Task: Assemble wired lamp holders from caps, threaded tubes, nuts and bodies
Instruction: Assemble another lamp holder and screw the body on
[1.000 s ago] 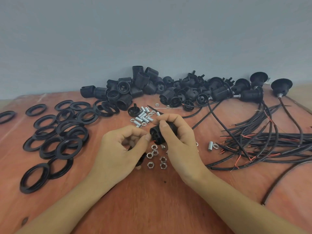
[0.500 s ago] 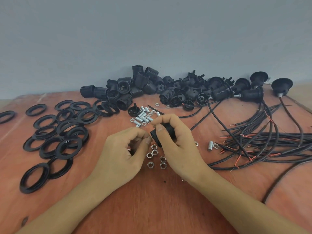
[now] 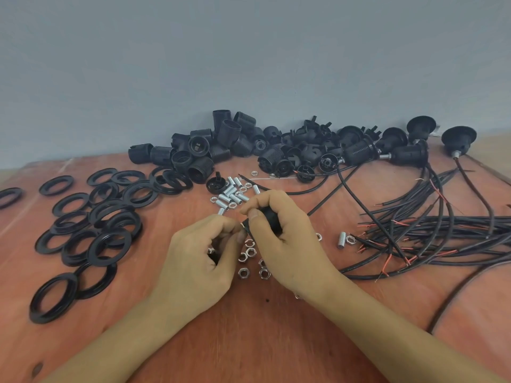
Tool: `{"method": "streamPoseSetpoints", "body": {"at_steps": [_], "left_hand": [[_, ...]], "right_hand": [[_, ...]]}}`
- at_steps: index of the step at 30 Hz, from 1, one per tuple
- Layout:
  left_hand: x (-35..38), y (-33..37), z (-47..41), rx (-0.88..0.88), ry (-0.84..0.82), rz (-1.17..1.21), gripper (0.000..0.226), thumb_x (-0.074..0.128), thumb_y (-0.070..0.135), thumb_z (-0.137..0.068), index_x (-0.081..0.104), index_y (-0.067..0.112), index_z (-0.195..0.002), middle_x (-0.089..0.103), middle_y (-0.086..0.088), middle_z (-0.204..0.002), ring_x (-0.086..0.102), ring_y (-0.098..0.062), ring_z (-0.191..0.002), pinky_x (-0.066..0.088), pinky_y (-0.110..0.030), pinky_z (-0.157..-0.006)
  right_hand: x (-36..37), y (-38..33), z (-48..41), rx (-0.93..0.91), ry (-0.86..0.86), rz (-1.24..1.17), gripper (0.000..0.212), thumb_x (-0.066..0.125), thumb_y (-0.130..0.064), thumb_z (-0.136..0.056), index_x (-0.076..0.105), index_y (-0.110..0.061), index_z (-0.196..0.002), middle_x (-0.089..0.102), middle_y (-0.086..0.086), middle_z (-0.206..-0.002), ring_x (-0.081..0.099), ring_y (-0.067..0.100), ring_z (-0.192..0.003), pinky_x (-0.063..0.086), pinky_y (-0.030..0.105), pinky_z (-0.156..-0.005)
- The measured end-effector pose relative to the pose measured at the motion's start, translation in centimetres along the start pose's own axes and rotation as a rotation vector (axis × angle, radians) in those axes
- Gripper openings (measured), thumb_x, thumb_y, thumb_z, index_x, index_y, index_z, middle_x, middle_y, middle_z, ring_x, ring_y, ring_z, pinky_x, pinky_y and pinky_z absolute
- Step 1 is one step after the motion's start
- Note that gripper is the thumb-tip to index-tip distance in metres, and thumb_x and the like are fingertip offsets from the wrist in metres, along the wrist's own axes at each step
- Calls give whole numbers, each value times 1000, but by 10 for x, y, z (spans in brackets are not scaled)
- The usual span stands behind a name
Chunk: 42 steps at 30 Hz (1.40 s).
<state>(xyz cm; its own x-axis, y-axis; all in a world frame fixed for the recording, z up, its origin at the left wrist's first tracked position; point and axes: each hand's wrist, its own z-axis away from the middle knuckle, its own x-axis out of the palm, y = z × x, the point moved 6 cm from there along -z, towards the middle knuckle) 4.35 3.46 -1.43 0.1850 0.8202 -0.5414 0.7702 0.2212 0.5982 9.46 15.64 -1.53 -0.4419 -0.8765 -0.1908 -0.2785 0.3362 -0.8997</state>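
Observation:
My right hand (image 3: 287,239) grips a black lamp holder cap (image 3: 272,219) above the table's middle, fingers curled over it so most of it is hidden. My left hand (image 3: 201,252) meets it from the left, thumb and fingertips pinched at the cap's open end; what they pinch is hidden. Loose hex nuts (image 3: 250,261) lie on the table right under both hands. Silver threaded tubes (image 3: 231,196) lie in a small heap just beyond the hands. Black lamp holder bodies (image 3: 221,150) are piled at the back.
Several black rings (image 3: 105,233) spread over the left of the red-brown table (image 3: 249,327). Black cables with bare red ends (image 3: 431,230) fan out on the right, some joined to finished holders (image 3: 406,154) at the back right. One tube and nut (image 3: 344,239) lie near the cables.
Both hands stay together at the cap. My right hand has rolled further over it, covering more of it, while the left fingers stay at its open end.

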Motion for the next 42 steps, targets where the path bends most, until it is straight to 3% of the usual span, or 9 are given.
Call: {"method": "streamPoseSetpoints", "body": {"at_steps": [3,5,7,10,13,18,22,37,42], "left_hand": [[-2,-1,-3,-50,10,23,8,60,23,-89,64,24,-81,61,9,-65,58,-13,-57,42,-17,-49],[-2,-4,-4,-94,3,29,12,61,29,-93,63,28,-81,62,10,-67,59,-14,-56,47,-27,-46],[-1,-6,-4,-123,-21,43,11,65,25,-91,65,27,-80,62,8,-65,59,-15,-54,49,-36,-45],[-2,-7,-4,-136,-28,53,13,67,17,-89,65,26,-80,62,8,-66,60,-17,-56,50,-38,-44],[-1,-10,-3,-178,-11,110,17,65,18,-91,63,30,-79,60,10,-63,57,-17,-52,54,-42,-47],[-2,-8,-3,-179,-8,193,11,65,24,-90,65,31,-82,58,12,-60,54,-11,-48,52,-35,-44],[-1,-5,-2,-186,-8,251,9,63,23,-85,67,29,-80,59,15,-59,54,-6,-49,50,-30,-35],[-3,-5,-2,-185,6,264,8,66,25,-83,69,32,-79,59,12,-57,56,-5,-48,47,-26,-34],[-4,-8,-3,-172,-23,248,9,67,36,-80,70,27,-77,58,12,-55,54,-7,-45,48,-24,-38]], "right_hand": [[-1,10,-1,105,29,-57,15,50,-9,-98,63,-16,-95,55,-13,-73,50,-1,-60,39,11,-60],[1,14,1,125,57,-46,15,50,-11,-98,63,-18,-96,57,-10,-78,51,-1,-65,41,13,-63],[2,16,3,131,82,-71,16,50,-10,-98,63,-20,-95,58,-12,-77,53,-2,-66,42,12,-64],[2,17,2,162,112,-140,19,50,-10,-99,62,-22,-91,57,-20,-69,53,-4,-64,42,10,-63],[2,26,1,319,159,-318,19,50,-14,-100,64,-20,-90,60,-19,-69,56,-1,-66,47,16,-61],[9,34,3,515,163,-744,23,43,-10,-102,63,-13,-92,65,-5,-68,60,9,-64,49,27,-63],[12,34,3,539,160,-882,22,42,-9,-101,63,-12,-94,66,-2,-69,60,13,-68,49,31,-68],[7,27,2,340,123,-588,27,42,-9,-102,64,-16,-89,65,-8,-75,58,7,-70,44,29,-72],[5,23,0,250,64,-440,27,44,-9,-102,64,-19,-87,63,-5,-81,56,9,-76,48,23,-69]]}}
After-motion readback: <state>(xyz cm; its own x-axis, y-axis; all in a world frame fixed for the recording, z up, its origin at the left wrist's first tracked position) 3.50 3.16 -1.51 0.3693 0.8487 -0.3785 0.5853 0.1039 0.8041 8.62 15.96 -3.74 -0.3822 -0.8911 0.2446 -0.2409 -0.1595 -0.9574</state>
